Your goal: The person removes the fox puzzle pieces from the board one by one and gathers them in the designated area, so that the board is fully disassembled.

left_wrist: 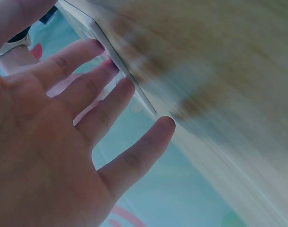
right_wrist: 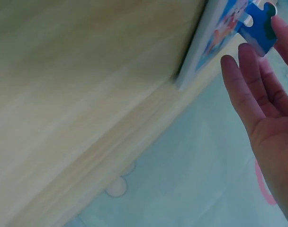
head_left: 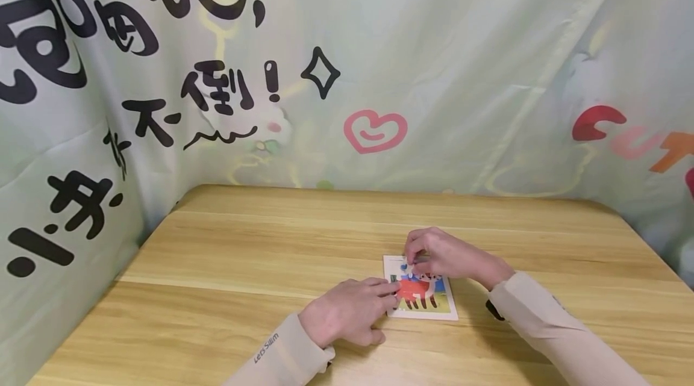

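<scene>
Two hands of mine meet at a flat, square jigsaw puzzle with a white border point(head_left: 434, 315), which lies on the pale, wood-grained tabletop point(head_left: 260, 253), right of centre and near me. My right hand point(head_left: 450, 253) pinches a small blue jigsaw piece with a dark green patch point(right_wrist: 260, 30) between thumb and fingertips. I grip it near its edge, I judge, because that leaves its knob and notch bare. From the head view the piece sits over the upper part of the puzzle; whether it touches the picture there, I cannot tell.

My left hand point(head_left: 352, 311) grips nothing: its fingers are straight and spread, the tips over the puzzle's left border. That looks like a light brace, since so thin a board could slide on smooth wood, and fingers at the side leave most of the picture uncovered. The red, dark-legged printed animal point(head_left: 413, 289) appears upright to me, so the puzzle is probably turned for easy reading. My long beige sleeves point(head_left: 553, 320) end at the wrists, apart from the puzzle.
</scene>
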The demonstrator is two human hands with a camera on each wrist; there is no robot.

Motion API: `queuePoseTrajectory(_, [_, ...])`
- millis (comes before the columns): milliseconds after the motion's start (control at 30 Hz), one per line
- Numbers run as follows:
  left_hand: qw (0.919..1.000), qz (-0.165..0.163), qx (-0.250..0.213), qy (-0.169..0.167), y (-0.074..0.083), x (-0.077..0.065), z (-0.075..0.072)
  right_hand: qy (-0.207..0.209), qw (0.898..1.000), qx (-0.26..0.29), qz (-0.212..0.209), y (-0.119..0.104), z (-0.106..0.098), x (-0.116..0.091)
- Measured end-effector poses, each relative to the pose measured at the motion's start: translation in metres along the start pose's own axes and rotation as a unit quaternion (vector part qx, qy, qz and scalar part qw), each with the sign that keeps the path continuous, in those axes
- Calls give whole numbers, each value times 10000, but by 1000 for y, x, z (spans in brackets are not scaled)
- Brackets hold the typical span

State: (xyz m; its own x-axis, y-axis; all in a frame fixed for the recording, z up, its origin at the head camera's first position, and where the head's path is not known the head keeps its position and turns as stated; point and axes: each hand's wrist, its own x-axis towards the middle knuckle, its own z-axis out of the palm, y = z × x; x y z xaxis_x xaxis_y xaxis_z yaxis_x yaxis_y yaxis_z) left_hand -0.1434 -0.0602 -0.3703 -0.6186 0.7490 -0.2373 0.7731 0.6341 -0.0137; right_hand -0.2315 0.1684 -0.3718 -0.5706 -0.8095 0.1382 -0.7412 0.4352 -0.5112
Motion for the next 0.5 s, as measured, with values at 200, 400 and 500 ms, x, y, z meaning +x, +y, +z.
queuePoseTrajectory(200, [10000, 0, 22, -14, 0, -1, 0, -55, 9994, -278, -203, -4, 3, 8])
queuePoseTrajectory(400, [10000, 9, 78, -10, 0, 0, 0, -93, 9978, -520, -404, -6, 9, 17])
queuePoseTrajectory(500, [9999, 14, 112, 15, 0, 0, 0, -85, 9983, -481, -311, -6, 11, 19])
